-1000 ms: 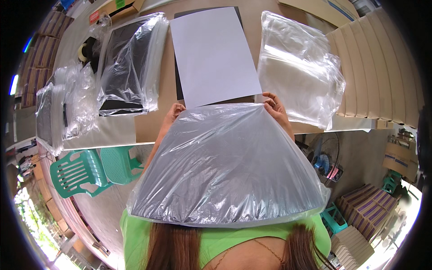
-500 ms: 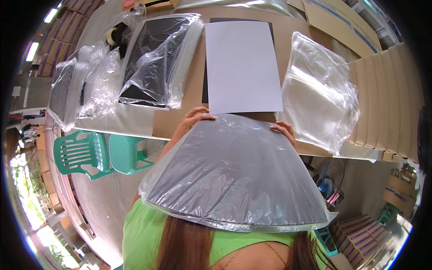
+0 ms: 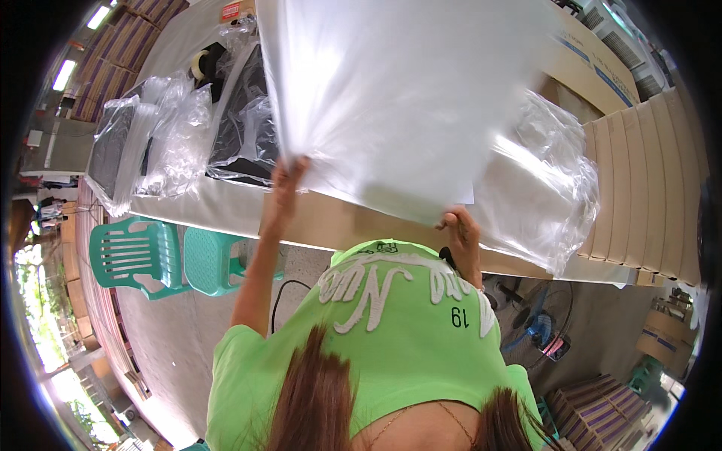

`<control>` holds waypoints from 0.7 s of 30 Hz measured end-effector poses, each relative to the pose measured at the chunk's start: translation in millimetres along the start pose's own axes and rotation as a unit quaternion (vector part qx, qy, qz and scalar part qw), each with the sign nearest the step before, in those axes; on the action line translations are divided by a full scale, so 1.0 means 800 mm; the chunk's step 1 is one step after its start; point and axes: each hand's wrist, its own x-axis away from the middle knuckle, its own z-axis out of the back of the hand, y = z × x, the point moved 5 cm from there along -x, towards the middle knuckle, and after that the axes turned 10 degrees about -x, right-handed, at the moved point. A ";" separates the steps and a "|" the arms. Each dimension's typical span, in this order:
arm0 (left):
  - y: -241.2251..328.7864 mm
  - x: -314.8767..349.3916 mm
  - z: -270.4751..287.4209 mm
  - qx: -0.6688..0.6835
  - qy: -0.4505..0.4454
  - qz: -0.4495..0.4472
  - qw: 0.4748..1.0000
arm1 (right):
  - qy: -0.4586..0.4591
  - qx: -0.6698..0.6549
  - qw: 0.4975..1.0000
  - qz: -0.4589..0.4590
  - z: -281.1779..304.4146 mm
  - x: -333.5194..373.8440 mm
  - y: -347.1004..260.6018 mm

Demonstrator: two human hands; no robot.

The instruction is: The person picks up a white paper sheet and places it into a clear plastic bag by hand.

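A large, shiny plastic-wrapped panel [image 3: 398, 98], pale and partly blurred, hangs tilted over the middle of the table. My left hand [image 3: 289, 183] is closed on its near left corner, where the plastic creases. At the near right corner, my right hand [image 3: 462, 229] has its fingers curled against the edge. Under the panel, only a small corner of a white sheet [image 3: 468, 194] shows; the rest is hidden. Right of it lies a stack of clear plastic bags [image 3: 545, 188].
Dark panels in clear plastic [image 3: 244, 139] and crumpled wrapped packs [image 3: 177, 135] lie at the left, with a tape roll [image 3: 199, 65] behind. Folded cardboard [image 3: 639, 180] lines the right side. Green chairs [image 3: 139, 255] and a fan [image 3: 538, 327] stand below the table edge.
The wrapped panel has gone from in front of my torso up and forward over the table, covering most of the white sheet. Both hands now hold its near corners.
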 end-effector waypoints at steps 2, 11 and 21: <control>0.019 -0.041 0.047 0.001 0.036 -0.010 0.999 | -0.019 -0.083 0.996 -0.003 -0.015 -0.011 -0.008; -0.025 -0.125 0.251 -0.225 0.122 0.028 0.966 | 0.002 0.191 0.980 0.050 0.051 -0.008 0.018; -0.067 -0.160 0.351 -0.537 0.195 -0.063 0.818 | 0.036 0.217 0.973 0.070 0.077 -0.011 0.021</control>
